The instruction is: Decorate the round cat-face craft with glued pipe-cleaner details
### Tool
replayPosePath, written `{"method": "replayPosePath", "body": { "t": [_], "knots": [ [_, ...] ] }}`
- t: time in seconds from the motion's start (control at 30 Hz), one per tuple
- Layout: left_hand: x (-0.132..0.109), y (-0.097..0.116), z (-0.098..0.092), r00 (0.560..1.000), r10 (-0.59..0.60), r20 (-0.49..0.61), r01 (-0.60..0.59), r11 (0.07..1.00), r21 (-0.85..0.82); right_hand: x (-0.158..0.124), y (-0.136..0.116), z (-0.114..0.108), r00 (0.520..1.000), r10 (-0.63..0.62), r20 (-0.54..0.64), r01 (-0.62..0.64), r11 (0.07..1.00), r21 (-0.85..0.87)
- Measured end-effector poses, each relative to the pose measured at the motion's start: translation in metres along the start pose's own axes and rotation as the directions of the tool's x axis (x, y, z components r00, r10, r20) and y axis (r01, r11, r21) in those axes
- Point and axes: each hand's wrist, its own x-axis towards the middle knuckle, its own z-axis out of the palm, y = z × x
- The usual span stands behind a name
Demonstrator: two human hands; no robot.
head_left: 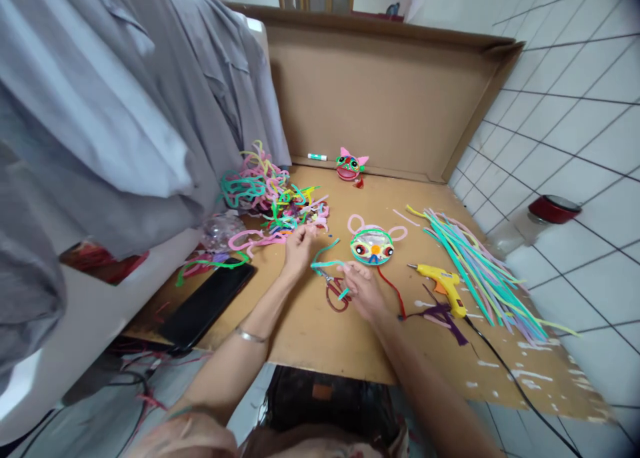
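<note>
My right hand (364, 289) is closed on a teal pipe cleaner (330, 264), whose bent length reaches left out of the fingers; a short teal end shows below them. My left hand (299, 250) is raised to the left of it, thumb and fingers pinched together; anything between them is too small to make out. Beneath the right hand lies a pair of scissors (336, 299) with dark red handles, partly covered. Just beyond is a round animal face (373, 248) with a teal-green rim, pink loop ears, red-and-black eyes and an orange nose.
Right of my hands lie a yellow glue gun (444, 285), its black cord, purple strips (445, 317) and a bundle of pipe cleaners (480, 271). Tangled pipe cleaners (265, 191) and a black phone (210, 305) are left. A finished-looking face (349, 165) and glue stick (317, 157) stand by the cardboard wall (375, 91).
</note>
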Motion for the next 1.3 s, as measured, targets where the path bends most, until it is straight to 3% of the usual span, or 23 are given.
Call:
{"method": "replayPosePath", "body": {
  "t": [0.1,0.27,0.37,0.53,0.63,0.7,1.0,1.3],
  "knots": [
    [0.006,0.003,-0.006,0.995,0.006,-0.095,-0.004,1.0,0.029,-0.002,-0.004,-0.005,0.998,-0.01,-0.061,0.009,1.0,-0.014],
    [-0.001,0.013,-0.007,0.994,0.088,0.062,-0.094,0.991,0.093,-0.003,-0.009,-0.007,0.998,-0.04,-0.05,0.042,0.998,0.037],
    [-0.009,0.019,-0.008,0.972,0.198,0.127,-0.218,0.961,0.171,-0.002,-0.008,-0.007,0.995,-0.068,-0.076,0.071,0.997,0.03],
    [-0.018,0.015,-0.009,0.851,0.419,0.318,-0.511,0.801,0.311,0.001,-0.005,-0.01,0.982,-0.093,-0.162,0.098,0.995,0.027],
    [-0.019,0.009,-0.006,0.769,0.462,0.442,-0.617,0.717,0.325,0.002,-0.005,-0.01,0.98,-0.093,-0.178,0.101,0.994,0.037],
    [-0.018,0.007,-0.005,0.747,0.466,0.474,-0.647,0.672,0.36,0.002,-0.006,-0.009,0.981,-0.1,-0.165,0.108,0.993,0.041],
    [-0.015,0.003,-0.004,0.724,0.461,0.513,-0.676,0.621,0.397,-0.001,-0.007,-0.008,0.989,-0.101,-0.112,0.11,0.991,0.079],
    [-0.016,0.003,-0.002,0.769,0.389,0.506,-0.605,0.7,0.38,-0.002,-0.004,-0.007,0.994,-0.092,-0.056,0.096,0.993,0.063]
  ]
}}
